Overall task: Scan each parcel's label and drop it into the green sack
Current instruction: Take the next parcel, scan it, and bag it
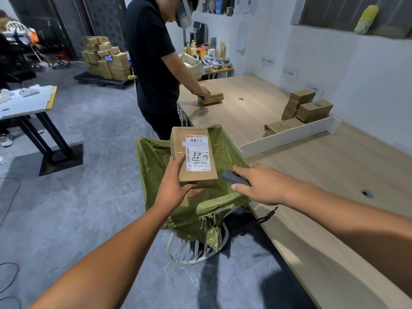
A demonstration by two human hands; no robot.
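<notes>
Parcel (193,156) up over the open mouth of the green sack (156,161), propped on the left hand (172,185) — thumb pressed on its near left face, fingers curled under and mostly hidden beneath. Plain brown cardboard, rectangular, taped, with a white printed label (198,152) facing up; barcodes and a large handwritten character readable, fine print too small to make out. Just right of the parcel, right hand (259,185) wrapped around a dark grey scanner (234,177), only its blunt matte front end poking past the knuckles, the rest buried in the palm; black cord (259,219) dangling below the wrist. Sack woven, coarse, frayed along the near rim, draped over a white wire stand (196,248), partly covered. Inside, below the left hand, a sliver of another brown box (196,195), mostly hidden. Beyond the right hand, smooth pale wooden table (334,166), cut off at the frame edge.
</notes>
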